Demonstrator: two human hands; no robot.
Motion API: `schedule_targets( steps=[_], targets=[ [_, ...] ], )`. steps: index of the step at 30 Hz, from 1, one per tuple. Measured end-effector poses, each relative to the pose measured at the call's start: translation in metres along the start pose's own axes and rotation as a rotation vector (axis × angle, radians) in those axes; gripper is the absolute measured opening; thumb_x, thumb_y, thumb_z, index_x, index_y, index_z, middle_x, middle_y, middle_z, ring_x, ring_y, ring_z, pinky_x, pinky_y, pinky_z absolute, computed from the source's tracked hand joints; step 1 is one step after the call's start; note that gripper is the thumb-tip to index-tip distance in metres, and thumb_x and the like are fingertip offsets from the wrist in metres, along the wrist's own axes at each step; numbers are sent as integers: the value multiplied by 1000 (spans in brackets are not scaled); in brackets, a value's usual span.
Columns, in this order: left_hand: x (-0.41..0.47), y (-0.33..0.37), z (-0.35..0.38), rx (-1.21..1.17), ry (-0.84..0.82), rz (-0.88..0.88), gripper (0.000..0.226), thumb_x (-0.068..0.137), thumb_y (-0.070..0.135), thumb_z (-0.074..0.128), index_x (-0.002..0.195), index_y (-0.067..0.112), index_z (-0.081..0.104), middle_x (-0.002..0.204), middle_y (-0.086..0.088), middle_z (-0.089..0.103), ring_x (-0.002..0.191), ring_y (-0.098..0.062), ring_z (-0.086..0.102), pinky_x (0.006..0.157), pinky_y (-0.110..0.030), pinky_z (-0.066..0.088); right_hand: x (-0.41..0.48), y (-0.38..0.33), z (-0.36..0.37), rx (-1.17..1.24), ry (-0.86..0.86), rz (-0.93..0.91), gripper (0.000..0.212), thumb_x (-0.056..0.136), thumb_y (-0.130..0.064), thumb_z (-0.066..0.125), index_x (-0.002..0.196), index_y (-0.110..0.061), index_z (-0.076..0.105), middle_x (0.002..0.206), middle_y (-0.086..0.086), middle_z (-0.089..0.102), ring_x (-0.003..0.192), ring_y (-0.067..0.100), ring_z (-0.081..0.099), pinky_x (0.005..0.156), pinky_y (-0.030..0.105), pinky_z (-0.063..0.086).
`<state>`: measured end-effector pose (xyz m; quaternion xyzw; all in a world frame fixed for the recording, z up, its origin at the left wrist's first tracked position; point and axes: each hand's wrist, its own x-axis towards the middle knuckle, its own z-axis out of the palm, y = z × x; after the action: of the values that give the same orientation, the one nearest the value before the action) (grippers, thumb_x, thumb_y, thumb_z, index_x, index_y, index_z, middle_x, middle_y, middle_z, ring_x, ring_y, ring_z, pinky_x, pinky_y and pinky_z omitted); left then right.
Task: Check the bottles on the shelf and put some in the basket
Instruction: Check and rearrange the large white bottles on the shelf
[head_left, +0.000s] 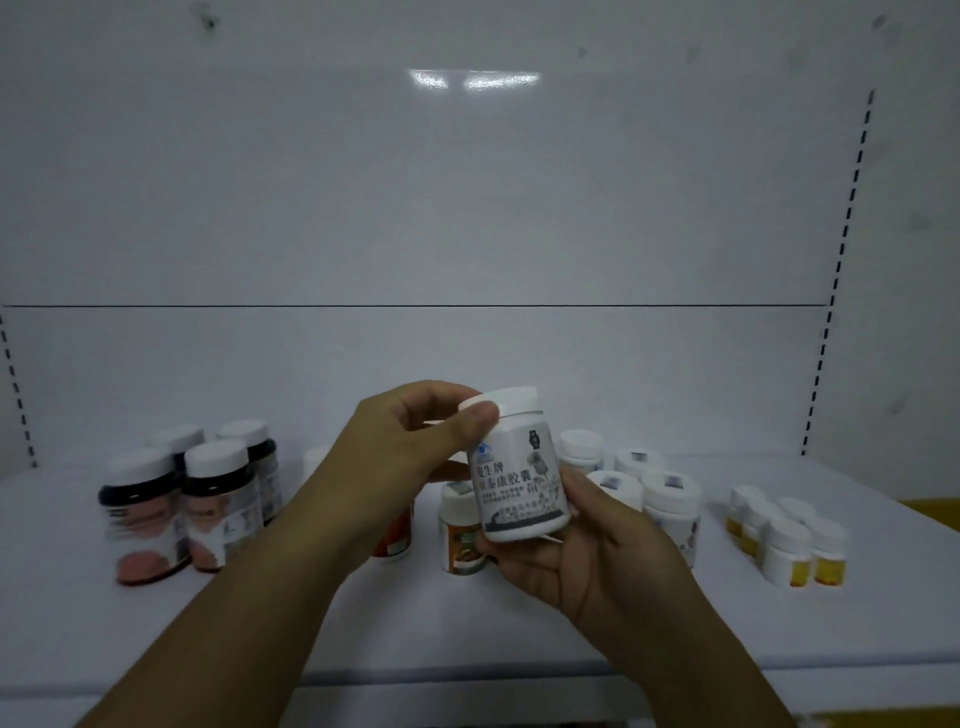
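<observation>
The person holds 1 small white plastic bottle with a white cap and a grey printed label (519, 475) up in front of the white shelf (519, 613), above the other bottles. The left hand (405, 457) is at the top, with its thumb and fingers pinching the cap. The right hand (587, 540) cups the bottom, with its fingers curled round the lower part of the bottle. The label faces the camera, so the person looks to be checking it.

The bottle looks light and stiff. Its smooth plastic may be a bit slippery, so a good place to hold it is round the middle, not only by the cap. It does not look easy to break.

On the shelf stand dark bottles with white caps (182, 504) at the left, an orange labelled bottle (460, 530) in the middle, more white bottles like the held one (660, 493) just behind the right hand, and small white bottles with yellow labels (789, 540) at the far right. The basket is not in view, so this bottle has not yet gone in.
</observation>
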<state>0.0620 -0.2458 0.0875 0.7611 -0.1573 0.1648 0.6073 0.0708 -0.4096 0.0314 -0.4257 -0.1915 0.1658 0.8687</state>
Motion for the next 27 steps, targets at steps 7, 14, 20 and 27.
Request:
schedule_targets(
  steps=[7, 14, 20, 27],
  targets=[
    [-13, -2, 1, -58, 9, 20, 51, 67, 39, 62, 117, 32, 55, 95, 6, 74, 84, -3, 69, 59, -10, 53, -6, 9, 15, -182, 126, -197, 37, 77, -28, 59, 108, -8, 62, 100, 16, 73, 97, 34, 69, 79, 45, 57],
    [-21, -8, -5, -171, 63, 38, 37, 74, 33, 58, 110, 25, 54, 92, 3, 75, 84, -11, 71, 62, -16, 55, -10, 14, 22, -69, 74, -162, 46, 70, -19, 60, 115, -7, 56, 101, 17, 73, 96, 39, 68, 76, 45, 58],
    [-27, -12, -3, -71, 1, 42, 61, 61, 38, 64, 121, 31, 51, 107, 6, 67, 89, -7, 68, 66, -17, 57, -12, 21, 30, -342, 237, -372, 53, 55, -16, 77, 103, -27, 58, 90, -12, 75, 88, 11, 71, 63, 22, 57],
    [-31, -15, -6, -188, -26, 49, 53, 66, 25, 63, 117, 35, 49, 94, -1, 76, 86, -12, 72, 63, -17, 55, -13, 24, 27, -238, 149, -333, 37, 75, -30, 70, 111, -24, 61, 100, 1, 75, 93, 23, 71, 69, 35, 60]
  ],
)
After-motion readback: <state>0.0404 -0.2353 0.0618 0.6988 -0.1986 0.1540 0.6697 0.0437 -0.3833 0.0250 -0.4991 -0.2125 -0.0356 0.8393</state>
